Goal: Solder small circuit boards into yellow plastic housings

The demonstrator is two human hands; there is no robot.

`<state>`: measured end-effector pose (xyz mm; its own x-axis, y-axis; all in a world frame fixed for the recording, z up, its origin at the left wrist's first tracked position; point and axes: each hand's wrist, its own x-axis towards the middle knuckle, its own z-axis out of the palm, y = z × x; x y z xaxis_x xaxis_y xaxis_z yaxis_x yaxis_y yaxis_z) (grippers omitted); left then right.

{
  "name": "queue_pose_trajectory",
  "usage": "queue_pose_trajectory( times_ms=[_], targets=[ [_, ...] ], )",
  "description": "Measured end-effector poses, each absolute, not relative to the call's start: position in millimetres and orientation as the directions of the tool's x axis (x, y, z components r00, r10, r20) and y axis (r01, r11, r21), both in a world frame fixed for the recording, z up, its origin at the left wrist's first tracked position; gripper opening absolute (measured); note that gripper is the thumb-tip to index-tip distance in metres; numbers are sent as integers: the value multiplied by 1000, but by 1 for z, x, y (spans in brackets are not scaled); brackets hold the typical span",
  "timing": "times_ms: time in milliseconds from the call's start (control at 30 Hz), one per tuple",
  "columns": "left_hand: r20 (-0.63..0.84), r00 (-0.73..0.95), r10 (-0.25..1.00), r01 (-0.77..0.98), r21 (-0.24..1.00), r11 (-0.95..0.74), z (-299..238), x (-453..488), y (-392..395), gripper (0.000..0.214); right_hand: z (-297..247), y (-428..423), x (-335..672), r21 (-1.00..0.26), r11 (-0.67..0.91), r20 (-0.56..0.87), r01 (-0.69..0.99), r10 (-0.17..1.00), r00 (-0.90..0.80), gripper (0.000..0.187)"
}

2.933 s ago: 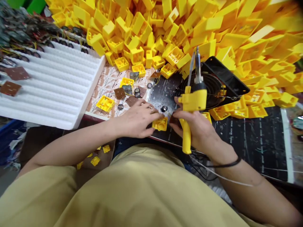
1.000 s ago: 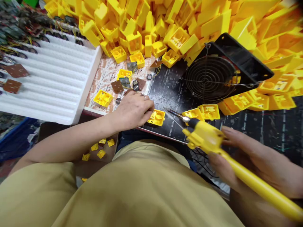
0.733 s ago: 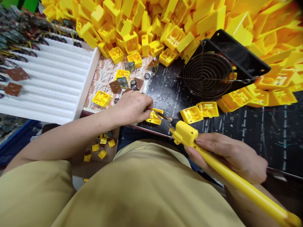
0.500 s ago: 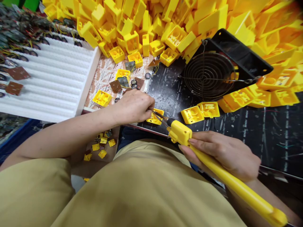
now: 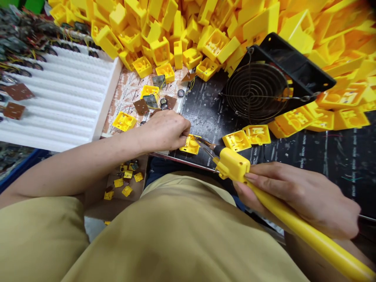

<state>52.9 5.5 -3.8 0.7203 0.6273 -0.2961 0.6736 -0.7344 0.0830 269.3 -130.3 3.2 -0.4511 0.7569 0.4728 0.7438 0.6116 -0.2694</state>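
My left hand (image 5: 165, 129) pinches a small yellow plastic housing (image 5: 190, 144) that lies on the black work mat (image 5: 308, 152) near its front edge. My right hand (image 5: 299, 196) grips the long yellow handle of a soldering iron (image 5: 235, 167). The iron's metal tip points left and reaches the right side of the housing. Two more open yellow housings (image 5: 246, 138) lie side by side on the mat just right of the tip.
A big heap of yellow housings (image 5: 205, 31) fills the back. A black fan with a wire grille (image 5: 258, 90) leans against it. A white ribbed foam tray (image 5: 58, 102) sits at left, with brown circuit boards (image 5: 141, 106) and small round parts beside it.
The soldering iron swung from upright in front of the fan to a low slant pointing left, and its tip came to the housing. My left hand stayed on the housing.
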Motion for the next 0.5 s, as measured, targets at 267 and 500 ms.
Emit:
queue_pose_trajectory(
  times_ms=[267, 500],
  targets=[
    [-327, 728, 602, 658, 87, -748, 0, 53, 6, 24, -9, -128, 256, -306, 656, 569, 690, 707, -419, 11],
    [-313, 735, 601, 651, 83, -754, -1, 52, 7, 25, 2, -132, 264, -315, 628, 539, 712, 736, -410, 13]
  ],
)
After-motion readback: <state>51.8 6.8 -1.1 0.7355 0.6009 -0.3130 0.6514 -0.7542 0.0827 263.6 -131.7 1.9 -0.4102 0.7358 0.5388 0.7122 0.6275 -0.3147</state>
